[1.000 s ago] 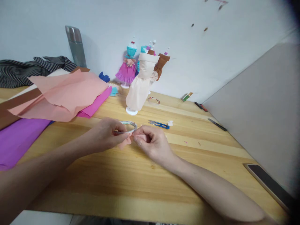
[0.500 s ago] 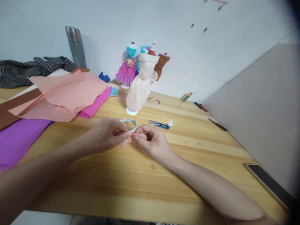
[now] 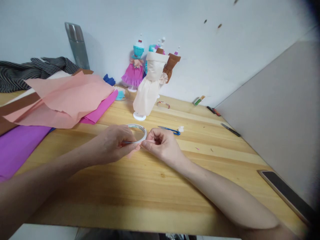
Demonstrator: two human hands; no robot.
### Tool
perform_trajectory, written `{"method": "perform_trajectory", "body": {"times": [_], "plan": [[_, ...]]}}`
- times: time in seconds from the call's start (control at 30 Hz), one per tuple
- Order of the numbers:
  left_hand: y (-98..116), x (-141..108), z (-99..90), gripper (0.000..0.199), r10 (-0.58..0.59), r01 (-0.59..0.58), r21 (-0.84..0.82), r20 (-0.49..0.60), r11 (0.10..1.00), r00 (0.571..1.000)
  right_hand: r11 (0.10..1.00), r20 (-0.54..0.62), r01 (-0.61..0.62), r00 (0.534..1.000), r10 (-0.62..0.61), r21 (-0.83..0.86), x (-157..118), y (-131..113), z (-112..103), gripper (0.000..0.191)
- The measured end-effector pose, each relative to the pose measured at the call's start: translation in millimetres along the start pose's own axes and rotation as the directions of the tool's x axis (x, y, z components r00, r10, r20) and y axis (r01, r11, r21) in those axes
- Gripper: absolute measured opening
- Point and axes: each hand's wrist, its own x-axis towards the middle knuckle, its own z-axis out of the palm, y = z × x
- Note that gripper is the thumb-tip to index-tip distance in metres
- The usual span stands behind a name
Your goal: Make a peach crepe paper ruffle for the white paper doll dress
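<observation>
My left hand (image 3: 117, 143) is closed on a roll of tape (image 3: 143, 135), a thin white ring with print inside its core. Against the tape's near edge lies a small piece of pink crepe paper (image 3: 133, 152), partly covered by my fingers. My right hand (image 3: 160, 143) pinches the pink paper just right of the roll, thumb against forefinger. Behind my right hand rest blue thread snips (image 3: 171, 130), with a small white scrap (image 3: 181, 128) beside them. Beyond the tape stands a small dress form in a cream paper dress (image 3: 147, 90).
Pink paper sheets (image 3: 72, 96) and purple paper (image 3: 25, 143) spread over the left side. More dressed forms (image 3: 135, 71) and a bottle (image 3: 78, 46) stand by the wall. A bracelet-like ring (image 3: 163, 105), a craft knife (image 3: 230, 129) and a phone (image 3: 282, 191) lie farther right.
The view has shifted slightly, so the background sits a little higher and farther left. Both hands keep their grip on the tape and pink paper, with the roll tilted slightly differently.
</observation>
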Motion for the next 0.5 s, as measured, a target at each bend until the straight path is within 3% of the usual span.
{"method": "perform_trajectory", "body": {"times": [0.1, 0.3, 0.5], "plan": [[-2, 2, 4.0, 0.037, 0.08, -0.08, -0.005, 0.023, 0.997, 0.997, 0.997, 0.0, 0.006, 1.0, -0.006, -0.072, 0, 2, 1, 0.023], [-11, 1, 0.2, 0.032, -0.079, 0.084, -0.169, 0.034, 0.982, 0.996, 0.987, 0.03, 0.059, 0.998, -0.055, -0.15, 3, -1, -11, 0.023], [-18, -1, -11.7, 0.028, -0.085, 0.087, -0.224, 0.02, 0.971, 0.996, 0.978, 0.02, 0.14, 0.99, -0.139, -0.156, -1, -6, -14, 0.019]]}}
